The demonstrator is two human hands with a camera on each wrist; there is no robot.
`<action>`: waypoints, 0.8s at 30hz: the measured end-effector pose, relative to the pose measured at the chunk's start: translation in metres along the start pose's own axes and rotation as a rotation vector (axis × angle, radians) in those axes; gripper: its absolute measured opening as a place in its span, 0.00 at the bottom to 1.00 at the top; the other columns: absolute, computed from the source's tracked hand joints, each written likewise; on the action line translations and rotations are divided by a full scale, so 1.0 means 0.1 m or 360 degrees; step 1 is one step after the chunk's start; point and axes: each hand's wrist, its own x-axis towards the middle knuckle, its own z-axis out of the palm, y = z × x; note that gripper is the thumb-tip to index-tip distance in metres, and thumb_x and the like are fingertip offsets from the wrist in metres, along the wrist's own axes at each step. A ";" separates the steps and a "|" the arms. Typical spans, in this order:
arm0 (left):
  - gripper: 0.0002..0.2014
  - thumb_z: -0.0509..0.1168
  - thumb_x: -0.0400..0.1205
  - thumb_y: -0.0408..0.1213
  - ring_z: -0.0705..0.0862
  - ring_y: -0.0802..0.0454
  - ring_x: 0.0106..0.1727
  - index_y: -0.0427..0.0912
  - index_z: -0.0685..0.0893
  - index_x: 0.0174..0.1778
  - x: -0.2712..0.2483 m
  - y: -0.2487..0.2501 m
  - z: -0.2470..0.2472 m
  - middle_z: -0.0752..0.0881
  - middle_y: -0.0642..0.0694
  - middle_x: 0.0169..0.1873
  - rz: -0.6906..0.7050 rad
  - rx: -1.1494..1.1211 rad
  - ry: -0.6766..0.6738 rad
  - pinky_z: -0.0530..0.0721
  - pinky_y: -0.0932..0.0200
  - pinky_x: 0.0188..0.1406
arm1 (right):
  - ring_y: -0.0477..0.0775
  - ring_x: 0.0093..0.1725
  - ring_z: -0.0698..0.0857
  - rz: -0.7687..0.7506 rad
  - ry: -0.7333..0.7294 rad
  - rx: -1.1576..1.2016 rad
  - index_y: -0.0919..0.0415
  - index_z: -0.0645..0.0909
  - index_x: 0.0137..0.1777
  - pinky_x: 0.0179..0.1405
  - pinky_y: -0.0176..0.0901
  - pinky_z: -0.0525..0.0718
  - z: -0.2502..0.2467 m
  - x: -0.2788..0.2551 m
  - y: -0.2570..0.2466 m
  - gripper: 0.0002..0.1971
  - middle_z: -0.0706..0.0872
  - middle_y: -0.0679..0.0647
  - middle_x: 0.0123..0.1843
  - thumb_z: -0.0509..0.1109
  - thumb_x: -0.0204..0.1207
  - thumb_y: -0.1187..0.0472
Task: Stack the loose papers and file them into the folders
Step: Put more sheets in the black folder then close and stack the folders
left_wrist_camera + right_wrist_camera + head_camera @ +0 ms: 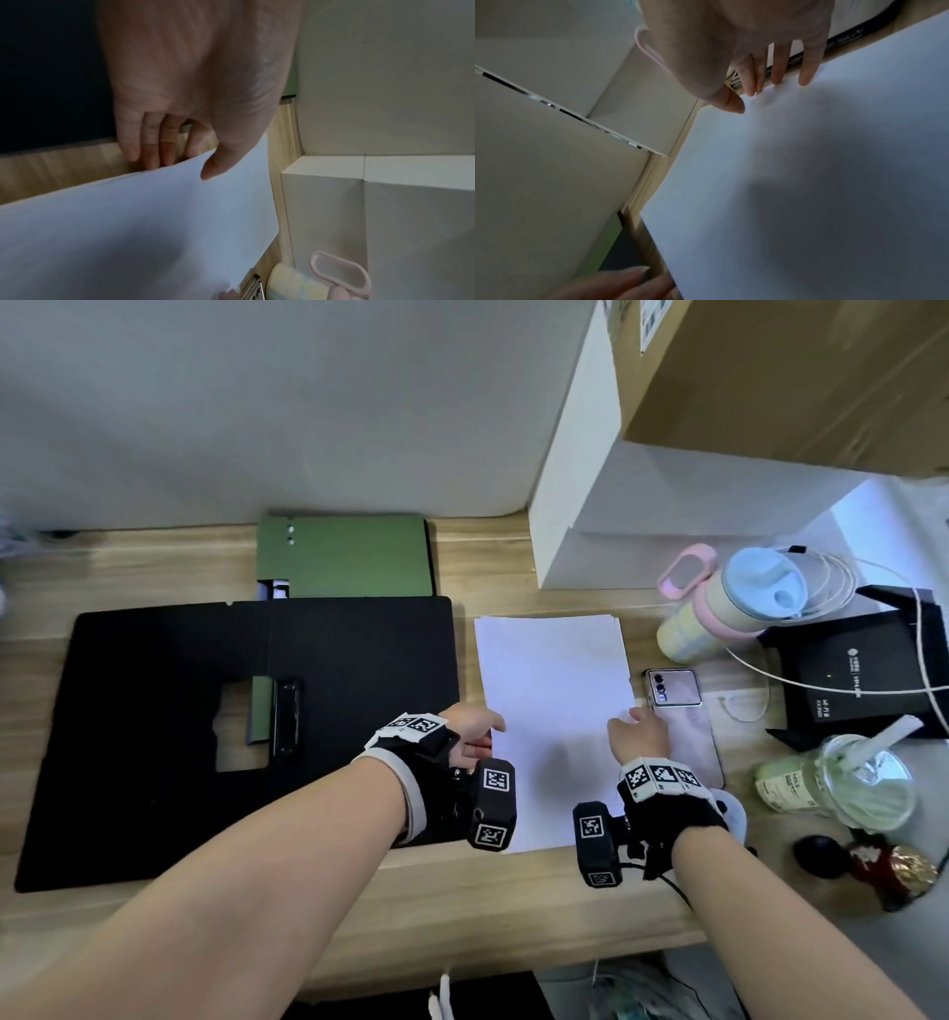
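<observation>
A stack of white papers (pixel 554 690) lies on the wooden desk, just right of an open black folder (pixel 205 711) with a clip. A green folder (pixel 354 557) lies behind the black one. My left hand (pixel 488 737) holds the stack's left edge. In the left wrist view its thumb lies on top of the papers (pixel 128 233) and its fingers (pixel 151 156) go under the raised edge. My right hand (pixel 629 719) is at the right edge. In the right wrist view its straight fingers (pixel 777 69) and thumb touch the edge of the papers (pixel 808 182).
A phone (pixel 683 711) lies face down right beside the papers, under my right hand. Behind it stand a pastel bottle (pixel 729 608), a black router (pixel 862 675) with white cables and a plastic cup (pixel 842 783). A white box (pixel 616 516) rises at the back.
</observation>
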 end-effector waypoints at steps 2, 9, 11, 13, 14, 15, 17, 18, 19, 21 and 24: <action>0.08 0.63 0.78 0.29 0.77 0.49 0.33 0.36 0.80 0.52 0.00 -0.01 0.06 0.80 0.40 0.42 -0.0006 0.0077 -0.0035 0.81 0.58 0.33 | 0.63 0.76 0.71 -0.0001 -0.0004 0.0005 0.63 0.74 0.72 0.78 0.51 0.67 -0.01 0.01 0.01 0.23 0.74 0.61 0.75 0.63 0.76 0.64; 0.19 0.54 0.80 0.22 0.82 0.44 0.49 0.35 0.78 0.66 -0.04 -0.12 0.16 0.84 0.40 0.49 0.0276 0.0165 -0.0104 0.83 0.58 0.40 | 0.63 0.72 0.75 -0.0055 -0.0002 0.0226 0.63 0.75 0.70 0.74 0.50 0.71 0.01 -0.06 0.02 0.21 0.77 0.63 0.72 0.63 0.76 0.64; 0.20 0.54 0.80 0.21 0.84 0.46 0.49 0.35 0.79 0.66 -0.14 -0.09 0.00 0.86 0.40 0.52 0.0398 0.0111 -0.0098 0.85 0.59 0.40 | 0.61 0.60 0.80 -0.0174 0.0040 0.0433 0.66 0.77 0.66 0.61 0.46 0.76 0.00 -0.10 -0.01 0.18 0.81 0.65 0.67 0.63 0.76 0.67; 0.20 0.53 0.80 0.19 0.88 0.52 0.44 0.38 0.81 0.62 -0.28 -0.05 -0.23 0.88 0.44 0.50 0.0522 0.0024 -0.0101 0.88 0.61 0.37 | 0.56 0.51 0.81 -0.0283 -0.0108 0.0736 0.68 0.77 0.64 0.51 0.44 0.77 0.00 -0.18 -0.10 0.16 0.84 0.66 0.62 0.65 0.76 0.70; 0.20 0.53 0.80 0.18 0.90 0.57 0.39 0.40 0.82 0.60 -0.36 -0.03 -0.37 0.89 0.47 0.47 0.0585 -0.0021 -0.0092 0.89 0.64 0.35 | 0.55 0.50 0.82 -0.0308 -0.0245 0.0886 0.68 0.78 0.63 0.52 0.45 0.78 0.00 -0.27 -0.18 0.16 0.86 0.65 0.59 0.66 0.76 0.70; 0.20 0.54 0.79 0.17 0.90 0.60 0.36 0.39 0.82 0.60 -0.43 0.00 -0.51 0.89 0.49 0.44 0.0645 -0.0062 -0.0067 0.89 0.66 0.35 | 0.56 0.50 0.83 -0.0310 -0.0370 0.1005 0.68 0.79 0.62 0.54 0.47 0.79 0.01 -0.35 -0.25 0.14 0.86 0.64 0.56 0.68 0.76 0.69; 0.19 0.56 0.78 0.15 0.90 0.61 0.36 0.37 0.83 0.57 -0.53 0.06 -0.78 0.91 0.53 0.38 0.0770 -0.0097 0.0017 0.89 0.63 0.42 | 0.56 0.45 0.85 -0.0327 -0.0588 0.1179 0.64 0.82 0.51 0.54 0.49 0.80 0.03 -0.54 -0.48 0.06 0.87 0.59 0.48 0.69 0.76 0.68; 0.18 0.57 0.77 0.14 0.90 0.59 0.39 0.37 0.84 0.54 -0.57 0.10 -0.90 0.92 0.54 0.36 0.0833 -0.0107 0.0082 0.88 0.60 0.48 | 0.55 0.43 0.85 -0.0356 -0.0667 0.1245 0.61 0.82 0.47 0.52 0.48 0.81 0.04 -0.63 -0.60 0.04 0.87 0.57 0.46 0.69 0.75 0.69; 0.18 0.58 0.76 0.14 0.90 0.55 0.42 0.38 0.85 0.50 -0.64 0.13 -1.02 0.92 0.53 0.37 0.0905 -0.0128 0.0148 0.86 0.57 0.54 | 0.53 0.43 0.86 -0.0397 -0.0726 0.1307 0.59 0.82 0.45 0.49 0.46 0.82 0.05 -0.74 -0.73 0.04 0.87 0.56 0.45 0.69 0.75 0.69; 0.16 0.61 0.75 0.15 0.88 0.51 0.46 0.39 0.86 0.45 -0.76 0.20 -1.20 0.91 0.50 0.38 0.1031 -0.0199 0.0284 0.83 0.54 0.59 | 0.49 0.41 0.88 -0.0463 -0.0781 0.1390 0.59 0.83 0.44 0.45 0.43 0.84 0.06 -0.92 -0.97 0.03 0.89 0.54 0.45 0.71 0.74 0.67; 0.15 0.64 0.75 0.16 0.89 0.66 0.36 0.43 0.86 0.39 -0.91 0.19 -1.38 0.91 0.59 0.29 0.1173 -0.0275 0.0445 0.86 0.68 0.48 | 0.40 0.39 0.89 -0.0583 -0.0783 0.1387 0.59 0.85 0.44 0.41 0.31 0.85 0.09 -1.13 -1.19 0.03 0.90 0.49 0.43 0.75 0.72 0.64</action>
